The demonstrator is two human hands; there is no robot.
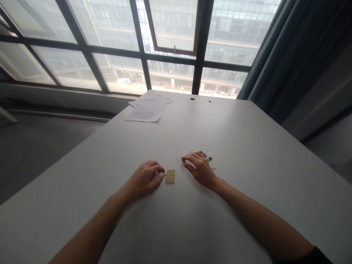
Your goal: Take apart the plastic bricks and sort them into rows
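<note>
So, the bumpy tan plate (pixel 170 176) lies flat; just left of it, the left hand (pixel 147 178) pinches a tiny yellow bit (pixel 164 175); right of it, the right hand (pixel 200 169) pinches a small block (pixel 183 161).

Materials and finishes, placed relative to the tan studded building plate (pixel 170 176): the plate itself is moulded plastic, its face knobbed, its sheen low. Right of it, the loose building pieces (pixel 212 165) likewise look like plastic. Beneath it, the tabletop (pixel 176 223) is smooth, with a satin finish that gives soft, blurred reflections. Beyond it to the left, the printed sheets (pixel 145 111) are thin, matt paper. Farther beyond, the window panes (pixel 170 24) are glass, set in smooth, metal-looking frames (pixel 202 44). Far right, the curtain (pixel 275 62) is matt, folded cloth.
</note>
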